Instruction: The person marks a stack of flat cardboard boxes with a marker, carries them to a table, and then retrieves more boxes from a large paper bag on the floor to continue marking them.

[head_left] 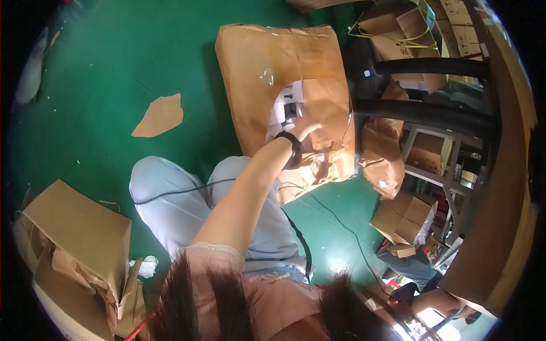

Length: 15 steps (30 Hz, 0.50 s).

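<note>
A large brown paper-wrapped package (pixel 244 74) stands on the floor before my knees. Its wrapping has a torn opening, where white material with dark marks and a dark and grey item (pixel 290 109) show. My left hand (pixel 309 131), below a black wristband, lies at the lower right edge of this opening. One digit, seemingly the thumb, rests over the brown paper; the other fingers are hidden, so its grip is unclear. Crumpled, creased paper (pixel 324 165) bunches beside the wrist. My right hand does not show.
A torn paper scrap (pixel 162 115) lies on the green floor. Open cardboard boxes (pixel 79 221) stand at lower left. Black bars (pixel 426 113), a metal rack (pixel 429 170) and more cartons (pixel 405 219) line the right. A thin cable (pixel 341 221) crosses the floor. Another person's leg (pixel 409 268) shows at lower right.
</note>
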Motion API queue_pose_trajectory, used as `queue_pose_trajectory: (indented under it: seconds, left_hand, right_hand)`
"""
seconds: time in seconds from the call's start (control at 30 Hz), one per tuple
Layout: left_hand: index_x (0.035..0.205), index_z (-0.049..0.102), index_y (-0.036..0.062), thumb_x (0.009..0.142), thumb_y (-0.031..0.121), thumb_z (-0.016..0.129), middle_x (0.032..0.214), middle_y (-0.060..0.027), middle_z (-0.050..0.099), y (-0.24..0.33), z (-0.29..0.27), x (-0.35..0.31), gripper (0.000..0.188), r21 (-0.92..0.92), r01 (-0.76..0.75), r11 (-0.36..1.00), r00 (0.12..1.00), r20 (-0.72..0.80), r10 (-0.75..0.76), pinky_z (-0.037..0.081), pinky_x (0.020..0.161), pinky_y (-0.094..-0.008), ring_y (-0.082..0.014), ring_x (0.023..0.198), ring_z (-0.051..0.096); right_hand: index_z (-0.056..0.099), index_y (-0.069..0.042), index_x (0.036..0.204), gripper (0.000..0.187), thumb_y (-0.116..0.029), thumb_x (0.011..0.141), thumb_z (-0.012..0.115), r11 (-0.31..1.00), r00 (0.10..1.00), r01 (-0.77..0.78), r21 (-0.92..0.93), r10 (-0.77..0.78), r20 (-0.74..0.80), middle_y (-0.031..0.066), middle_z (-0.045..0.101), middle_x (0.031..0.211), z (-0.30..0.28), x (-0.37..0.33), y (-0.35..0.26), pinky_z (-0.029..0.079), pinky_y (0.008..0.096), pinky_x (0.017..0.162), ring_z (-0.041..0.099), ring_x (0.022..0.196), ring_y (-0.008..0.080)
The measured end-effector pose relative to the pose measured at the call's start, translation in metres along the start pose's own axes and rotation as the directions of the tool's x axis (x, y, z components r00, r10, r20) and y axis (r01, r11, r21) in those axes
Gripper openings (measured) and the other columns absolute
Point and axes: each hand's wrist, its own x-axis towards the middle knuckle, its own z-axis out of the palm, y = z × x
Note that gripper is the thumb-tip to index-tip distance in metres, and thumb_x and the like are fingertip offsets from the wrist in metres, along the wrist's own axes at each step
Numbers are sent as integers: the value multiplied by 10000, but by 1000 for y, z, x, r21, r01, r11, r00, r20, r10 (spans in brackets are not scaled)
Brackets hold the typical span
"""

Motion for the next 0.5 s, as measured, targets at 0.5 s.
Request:
queue_pose_trajectory:
  seconds: [0.5]
  left_hand:
    - [931,434,-20,865,86,412,953,-165,467,188,-132,74,126,-990,118,-82,993,116,34,433,894,-385,-253,916,502]
  right_hand:
    - [550,-20,892,140,-79,794,469,909,958,22,-416,100,269,82,551,853,-25,-105,-69,431,325,711,520,825,211]
